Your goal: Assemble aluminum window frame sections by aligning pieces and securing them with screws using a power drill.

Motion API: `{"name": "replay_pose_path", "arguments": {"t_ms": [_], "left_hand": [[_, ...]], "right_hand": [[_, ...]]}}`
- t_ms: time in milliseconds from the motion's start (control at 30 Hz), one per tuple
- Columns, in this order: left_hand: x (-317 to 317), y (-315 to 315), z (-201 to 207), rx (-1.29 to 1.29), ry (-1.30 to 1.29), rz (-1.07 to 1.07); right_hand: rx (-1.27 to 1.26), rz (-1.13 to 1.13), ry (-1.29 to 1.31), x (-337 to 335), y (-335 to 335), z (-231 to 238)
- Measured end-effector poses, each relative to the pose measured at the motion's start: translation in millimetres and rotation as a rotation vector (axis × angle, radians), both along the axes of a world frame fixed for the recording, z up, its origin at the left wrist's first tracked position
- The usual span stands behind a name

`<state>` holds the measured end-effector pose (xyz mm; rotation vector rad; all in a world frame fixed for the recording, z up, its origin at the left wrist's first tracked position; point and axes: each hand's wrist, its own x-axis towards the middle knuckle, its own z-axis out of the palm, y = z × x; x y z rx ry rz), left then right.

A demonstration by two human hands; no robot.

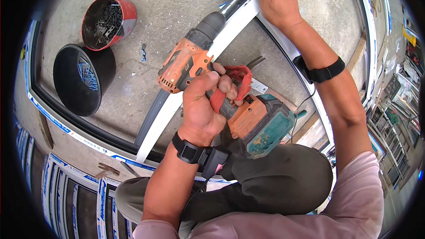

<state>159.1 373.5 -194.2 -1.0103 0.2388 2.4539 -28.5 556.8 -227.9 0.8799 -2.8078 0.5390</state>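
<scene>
My left hand (pixel 201 108) is wrapped round the handle of an orange and grey cordless drill (pixel 183 59) with a teal battery base. A red cloth (pixel 241 79) is bound about the handle. The drill's long bit (pixel 232 5) reaches up and right to the corner where two bars of a white and black window frame (pixel 237 28) meet. My right hand (pixel 279 0) is closed over the frame just right of the bit's tip; some of its fingers are cut off by the upper edge. The thumb lies near the joint.
Left on the concrete stand a red bucket (pixel 128 20) of dark screws and metal pieces, and a black bucket (pixel 106 82) with long screws. Pliers (pixel 108 169) lie by the near frame edge. More wrapped frame bars (pixel 55 190) lie lower left. Assorted metal profiles (pixel 392 135) lie at right.
</scene>
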Motion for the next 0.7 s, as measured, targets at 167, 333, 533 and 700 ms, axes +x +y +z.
{"name": "replay_pose_path", "arguments": {"t_ms": [167, 333, 533, 700], "left_hand": [[1.9, 1.4, -1.3, 0.002, -0.026, 0.006], [0.3, 3.0, 1.6, -0.014, -0.030, 0.000], [-2.3, 4.0, 3.4, -0.077, -0.029, -0.031], [-2.7, 5.2, 4.6, -0.093, -0.026, -0.033]], "right_hand": [[-0.025, 0.020, -0.028, -0.5, -0.5, 2.3], [-0.008, 0.018, -0.027, -0.7, 1.7, 2.2], [-0.019, 0.010, -0.023, -0.3, 0.4, 2.3], [-0.055, 0.020, -0.049, -0.2, -2.5, 7.4]]}}
